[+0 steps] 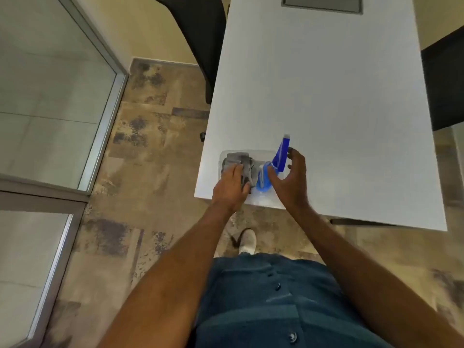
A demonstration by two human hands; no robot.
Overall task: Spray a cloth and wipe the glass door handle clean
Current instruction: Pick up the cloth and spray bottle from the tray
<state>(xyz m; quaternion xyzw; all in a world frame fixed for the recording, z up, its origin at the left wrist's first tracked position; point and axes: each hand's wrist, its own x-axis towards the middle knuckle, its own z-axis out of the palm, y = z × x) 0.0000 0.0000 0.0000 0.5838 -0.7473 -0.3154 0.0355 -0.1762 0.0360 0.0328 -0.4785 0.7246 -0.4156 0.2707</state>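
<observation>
A grey cloth [237,160] lies folded in a clear plastic tray [261,153] at the near left corner of the white table [326,84]. My left hand [229,188] lies on the cloth, which is pinched between thumb and fingers. A spray bottle [280,156] with a blue head and blue liquid stands in the tray to the right of the cloth. My right hand [292,180] is cupped around the bottle, thumb against its neck, fingers spread beside the blue head with a gap. The door handle is out of view.
Glass panels in metal frames [100,131] run along the left side. A dark chair [198,36] stands at the table's left edge, another dark chair [444,84] at its right. A grey hatch [322,3] sits in the far tabletop. Brown mottled floor [155,146] lies between table and glass.
</observation>
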